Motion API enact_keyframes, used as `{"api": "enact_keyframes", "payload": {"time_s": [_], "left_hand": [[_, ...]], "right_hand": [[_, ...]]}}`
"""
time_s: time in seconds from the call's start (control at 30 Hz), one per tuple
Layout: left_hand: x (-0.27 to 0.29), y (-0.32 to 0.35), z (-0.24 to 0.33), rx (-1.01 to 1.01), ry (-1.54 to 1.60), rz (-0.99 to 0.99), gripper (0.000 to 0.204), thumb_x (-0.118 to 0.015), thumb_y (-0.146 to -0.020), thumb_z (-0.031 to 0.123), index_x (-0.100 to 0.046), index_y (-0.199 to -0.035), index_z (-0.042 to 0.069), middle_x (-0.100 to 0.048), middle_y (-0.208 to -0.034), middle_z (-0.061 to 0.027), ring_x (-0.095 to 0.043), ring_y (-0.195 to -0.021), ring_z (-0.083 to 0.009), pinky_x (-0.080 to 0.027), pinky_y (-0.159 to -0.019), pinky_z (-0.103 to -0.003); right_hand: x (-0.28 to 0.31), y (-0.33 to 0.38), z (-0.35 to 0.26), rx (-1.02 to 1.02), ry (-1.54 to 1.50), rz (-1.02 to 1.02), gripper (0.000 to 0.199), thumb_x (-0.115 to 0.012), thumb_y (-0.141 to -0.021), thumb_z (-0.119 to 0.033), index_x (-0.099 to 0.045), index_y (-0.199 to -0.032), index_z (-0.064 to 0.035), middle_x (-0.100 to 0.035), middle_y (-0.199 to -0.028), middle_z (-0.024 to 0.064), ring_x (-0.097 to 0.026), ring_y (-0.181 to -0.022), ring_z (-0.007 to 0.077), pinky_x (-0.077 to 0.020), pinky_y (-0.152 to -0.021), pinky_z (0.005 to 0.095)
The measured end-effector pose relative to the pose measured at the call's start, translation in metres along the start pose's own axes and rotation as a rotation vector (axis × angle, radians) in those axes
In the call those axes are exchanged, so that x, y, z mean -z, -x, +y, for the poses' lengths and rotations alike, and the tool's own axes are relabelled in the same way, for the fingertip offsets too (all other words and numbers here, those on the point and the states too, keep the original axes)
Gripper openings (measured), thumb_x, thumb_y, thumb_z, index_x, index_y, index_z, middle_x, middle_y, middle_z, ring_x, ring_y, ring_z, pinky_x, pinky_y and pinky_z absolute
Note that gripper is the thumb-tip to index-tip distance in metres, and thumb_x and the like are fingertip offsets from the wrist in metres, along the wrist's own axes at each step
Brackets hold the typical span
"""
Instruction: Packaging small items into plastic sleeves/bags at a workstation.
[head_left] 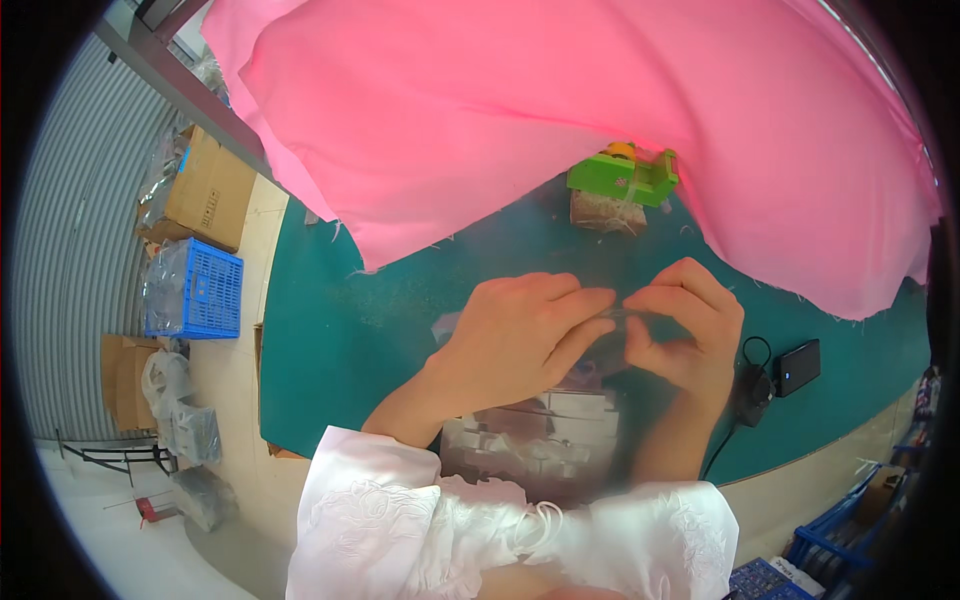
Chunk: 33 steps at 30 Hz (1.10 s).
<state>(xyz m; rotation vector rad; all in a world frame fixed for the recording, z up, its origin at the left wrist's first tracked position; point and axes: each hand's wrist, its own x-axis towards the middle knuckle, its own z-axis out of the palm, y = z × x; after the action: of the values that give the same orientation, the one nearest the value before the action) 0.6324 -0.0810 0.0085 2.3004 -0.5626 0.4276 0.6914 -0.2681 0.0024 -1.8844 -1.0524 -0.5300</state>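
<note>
Both hands meet over a green table (330, 340). My left hand (515, 335) and my right hand (685, 325) pinch the top edge of a clear plastic bag (535, 440) that hangs toward me, with pale folded contents showing dimly through it. The fingertips of the two hands nearly touch on the bag's rim. White embroidered sleeves cover both forearms.
A large pink cloth (560, 120) covers the far half of the table. A green tape dispenser (625, 178) stands at its edge. A small black device (800, 366) with a cable lies to the right. On the floor at left are a blue crate (195, 290) and cardboard boxes (205, 190).
</note>
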Motion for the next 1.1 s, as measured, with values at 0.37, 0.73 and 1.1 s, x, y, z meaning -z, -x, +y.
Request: {"api": "enact_keyframes", "payload": {"time_s": [0.37, 0.73, 1.1], "left_hand": [[-0.005, 0.002, -0.006, -0.017, -0.074, -0.067, 0.022, -0.068, -0.081, 0.027, -0.07, -0.091, 0.007, -0.061, -0.068, -0.0045, -0.059, -0.059, -0.0226, -0.046, -0.051, -0.033], [-0.005, 0.004, -0.007, 0.049, -0.083, -0.113, 0.023, -0.068, -0.081, 0.028, -0.069, -0.092, 0.009, -0.061, -0.068, -0.005, -0.06, -0.06, -0.0227, -0.046, -0.052, -0.034], [-0.004, -0.002, -0.007, 0.098, -0.01, -0.115, 0.02, -0.063, -0.085, 0.026, -0.069, -0.091, 0.007, -0.065, -0.075, -0.0087, -0.062, -0.068, -0.0271, -0.049, -0.059, -0.036]], "right_hand": [[0.007, 0.0, 0.001, -0.013, 0.017, -0.01, 0.027, -0.067, -0.047, 0.0, -0.066, -0.074, -0.0041, -0.052, -0.068, 0.0059, -0.055, -0.056, 0.0151, -0.0408, -0.049, 0.0238], [0.012, 0.003, 0.001, -0.088, -0.02, -0.003, 0.025, -0.066, -0.049, 0.0, -0.066, -0.074, -0.003, -0.052, -0.069, 0.0062, -0.055, -0.056, 0.0145, -0.0408, -0.05, 0.0237], [0.024, 0.004, 0.003, -0.121, 0.01, 0.047, 0.025, -0.066, -0.05, 0.001, -0.065, -0.075, -0.0016, -0.052, -0.069, 0.0067, -0.056, -0.057, 0.0146, -0.0416, -0.052, 0.0235]]}}
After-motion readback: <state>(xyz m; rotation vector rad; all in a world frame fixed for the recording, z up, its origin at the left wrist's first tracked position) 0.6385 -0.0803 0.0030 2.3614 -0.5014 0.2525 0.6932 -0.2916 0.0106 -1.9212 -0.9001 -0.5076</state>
